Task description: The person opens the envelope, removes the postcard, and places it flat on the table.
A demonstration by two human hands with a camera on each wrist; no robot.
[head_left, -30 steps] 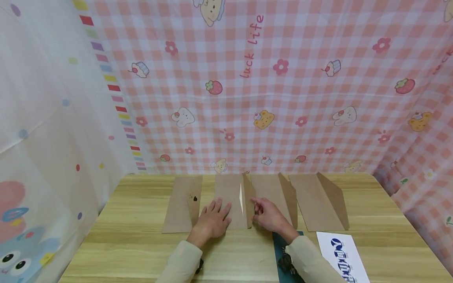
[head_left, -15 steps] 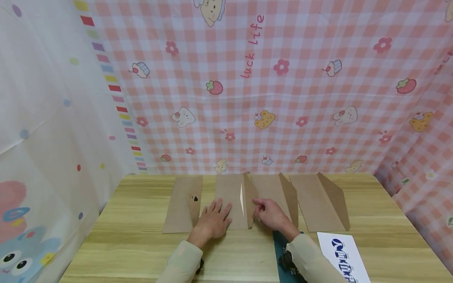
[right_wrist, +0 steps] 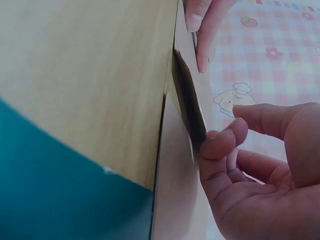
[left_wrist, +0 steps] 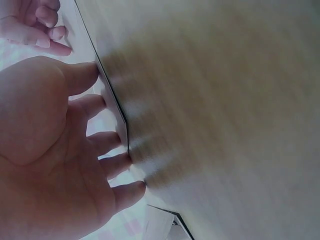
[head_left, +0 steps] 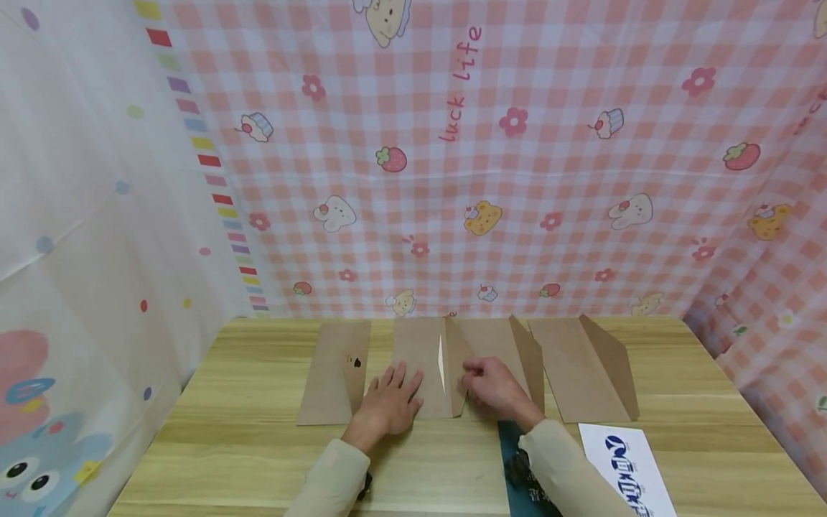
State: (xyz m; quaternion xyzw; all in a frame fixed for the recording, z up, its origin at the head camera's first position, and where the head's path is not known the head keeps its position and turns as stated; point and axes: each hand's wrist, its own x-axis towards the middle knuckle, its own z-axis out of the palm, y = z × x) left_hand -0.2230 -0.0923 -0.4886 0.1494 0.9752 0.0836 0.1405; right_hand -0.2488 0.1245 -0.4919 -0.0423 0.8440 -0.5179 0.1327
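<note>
A kraft-paper envelope [head_left: 418, 341] lies second from left in a row on the table. A thin white sliver shows beside its fold. My left hand [head_left: 390, 402] rests on its lower left with fingers spread; in the left wrist view its fingertips [left_wrist: 131, 189] lie along the paper edge. My right hand [head_left: 494, 384] is at the raised flap [head_left: 456, 359] on the envelope's right side. In the right wrist view its fingers are curled, with one finger [right_wrist: 215, 145] at the flap's outer edge. The thumb [right_wrist: 260, 117] stands apart from the flap.
A kraft envelope with a dark print [head_left: 326, 373] lies at the left. Another brown envelope [head_left: 489, 341] and the rightmost envelope [head_left: 575, 370] lie to the right, flaps raised. Nearer me are a dark teal sheet [head_left: 510, 459], partly under my right forearm, and a white printed card [head_left: 636, 459].
My right hand's extended index finger has drawn in, and the hand has shifted slightly at the flap. The flap leans a little further right than before. My left hand stays put.
</note>
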